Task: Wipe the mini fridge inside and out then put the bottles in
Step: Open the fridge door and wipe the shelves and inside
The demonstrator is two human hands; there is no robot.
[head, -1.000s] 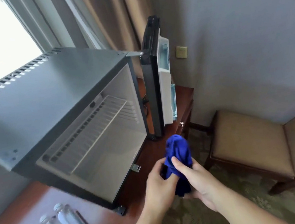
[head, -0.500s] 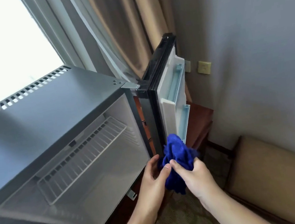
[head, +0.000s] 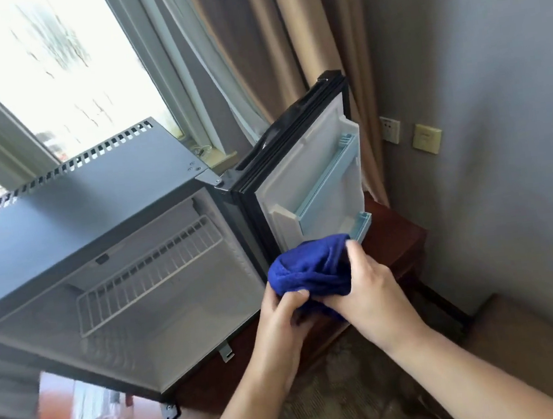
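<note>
Setting: A dark mini fridge (head: 87,193) is seen from above on a reddish wooden table (head: 399,240), beside a bright window (head: 45,66) and tan curtains (head: 286,36).
Fridge: The door (head: 302,172) is swung wide open to the right. A white interior with one wire shelf (head: 148,275) is shown, and nothing is stored inside.
Cloth: A blue cloth (head: 312,267) is held bunched up just in front of the lower edge of the open door.
Left hand: The left hand (head: 281,322) is closed on the cloth from below, thumb pressed over the fabric.
Right hand: The right hand (head: 370,288) is clamped on the cloth's right side, fingers curled into the folds.
Bottles: Clear plastic bottles (head: 95,412) are thought to lie on the table at the lower left, just below the fridge corner; that area is blurred.
Handling, cloth: It is judged soft, light and limp, best gathered into a pad under a flat palm.
Handling, bottles: They are judged light and smooth, best gripped round the body.
Obstacles: The wire shelf and the pale blue door racks (head: 328,189) are likely to snag the cloth.
Other things: Wall sockets (head: 427,138) and a padded chair (head: 537,334) are placed to the right, clear of the work.
</note>
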